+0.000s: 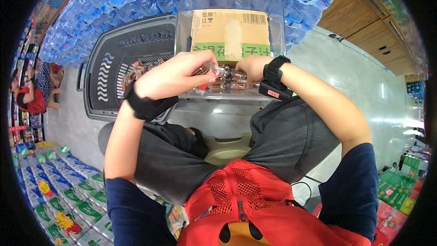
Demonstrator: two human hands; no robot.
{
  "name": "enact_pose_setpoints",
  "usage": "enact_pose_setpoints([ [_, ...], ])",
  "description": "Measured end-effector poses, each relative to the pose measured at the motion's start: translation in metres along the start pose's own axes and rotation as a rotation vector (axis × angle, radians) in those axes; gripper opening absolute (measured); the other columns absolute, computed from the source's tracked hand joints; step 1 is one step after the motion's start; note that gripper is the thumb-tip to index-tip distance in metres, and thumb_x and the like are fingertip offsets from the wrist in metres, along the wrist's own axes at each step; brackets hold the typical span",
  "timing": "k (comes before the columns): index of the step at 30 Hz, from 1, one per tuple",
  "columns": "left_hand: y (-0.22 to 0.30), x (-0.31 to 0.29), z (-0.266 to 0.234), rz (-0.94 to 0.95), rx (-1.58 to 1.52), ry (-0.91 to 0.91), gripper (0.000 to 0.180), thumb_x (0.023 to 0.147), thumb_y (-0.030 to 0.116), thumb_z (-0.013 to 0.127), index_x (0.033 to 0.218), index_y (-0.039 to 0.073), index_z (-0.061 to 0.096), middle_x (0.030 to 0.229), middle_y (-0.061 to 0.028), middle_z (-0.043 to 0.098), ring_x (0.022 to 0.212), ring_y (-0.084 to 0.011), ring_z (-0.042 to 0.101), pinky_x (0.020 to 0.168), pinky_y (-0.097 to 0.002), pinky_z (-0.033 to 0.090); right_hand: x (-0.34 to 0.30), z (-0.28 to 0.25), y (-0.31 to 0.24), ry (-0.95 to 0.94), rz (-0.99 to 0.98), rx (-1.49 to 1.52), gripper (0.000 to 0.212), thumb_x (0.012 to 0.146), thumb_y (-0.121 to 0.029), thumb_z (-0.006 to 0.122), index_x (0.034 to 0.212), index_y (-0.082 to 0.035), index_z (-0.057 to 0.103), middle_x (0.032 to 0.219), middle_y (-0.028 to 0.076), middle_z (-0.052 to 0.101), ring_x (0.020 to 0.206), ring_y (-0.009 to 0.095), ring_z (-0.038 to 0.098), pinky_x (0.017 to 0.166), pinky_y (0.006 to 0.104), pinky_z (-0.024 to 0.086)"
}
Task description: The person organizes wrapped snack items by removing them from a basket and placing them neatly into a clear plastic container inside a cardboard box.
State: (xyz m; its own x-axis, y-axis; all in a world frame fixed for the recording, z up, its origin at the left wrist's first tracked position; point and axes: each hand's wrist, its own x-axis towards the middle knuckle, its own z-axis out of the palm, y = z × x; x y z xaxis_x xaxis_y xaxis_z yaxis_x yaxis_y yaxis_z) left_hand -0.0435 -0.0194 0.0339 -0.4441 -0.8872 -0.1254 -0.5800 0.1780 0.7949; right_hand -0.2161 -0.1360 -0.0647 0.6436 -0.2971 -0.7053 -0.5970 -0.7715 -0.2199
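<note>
A clear plastic bin (pixel 276 41) stands in front of my knees, with small brown snack packets (pixel 225 85) in clear wrappers along its near side. Over these packets, my left hand (pixel 182 74) is closed, thumb and fingers around a shiny wrapped packet. My right hand (pixel 253 69) reaches into the bin from the other side. Its fingers are curled down among the packets, and what they grip is partly hidden. More of the same packets lie in a dark grey plastic basket (pixel 101 54) to the left, partly covered by my left wrist.
A cardboard carton (pixel 227 27) shows within the clear bin's outline. Shrink-wrapped water bottles (pixel 154 2) are stacked behind. Wooden cabinets (pixel 359 23) stand at the far right. Packaged goods (pixel 68 191) cover the lower left. A person in a red vest (pixel 34 95) is at the far left.
</note>
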Motion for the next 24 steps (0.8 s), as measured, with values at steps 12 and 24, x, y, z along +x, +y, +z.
enact_pose_setpoints([
  [12,-0.055,0.016,0.038,0.008,0.043,0.197,0.018,0.080,0.010,0.055,0.091,-0.002,0.049,0.080,-0.0152,0.058,0.074,-0.0225,0.058,0.067,-0.0317,0.044,0.001,0.001,0.008,-0.061,-0.048,0.152,0.042,0.064,-0.021,0.070,0.098,-0.001,0.055,0.085,0.011,0.062,0.082,0.024,0.057,0.070,0.0326,0.043],
  [24,-0.055,0.017,0.040,-0.086,0.068,0.122,0.020,0.079,0.013,0.055,0.092,-0.002,0.049,0.081,-0.0183,0.058,0.079,-0.0304,0.057,0.068,-0.0355,0.043,-0.012,-0.006,-0.003,0.145,0.028,-0.017,0.018,0.062,-0.004,0.056,0.077,0.004,0.062,0.074,0.020,0.060,0.072,0.031,0.061,0.063,0.0376,0.049],
])
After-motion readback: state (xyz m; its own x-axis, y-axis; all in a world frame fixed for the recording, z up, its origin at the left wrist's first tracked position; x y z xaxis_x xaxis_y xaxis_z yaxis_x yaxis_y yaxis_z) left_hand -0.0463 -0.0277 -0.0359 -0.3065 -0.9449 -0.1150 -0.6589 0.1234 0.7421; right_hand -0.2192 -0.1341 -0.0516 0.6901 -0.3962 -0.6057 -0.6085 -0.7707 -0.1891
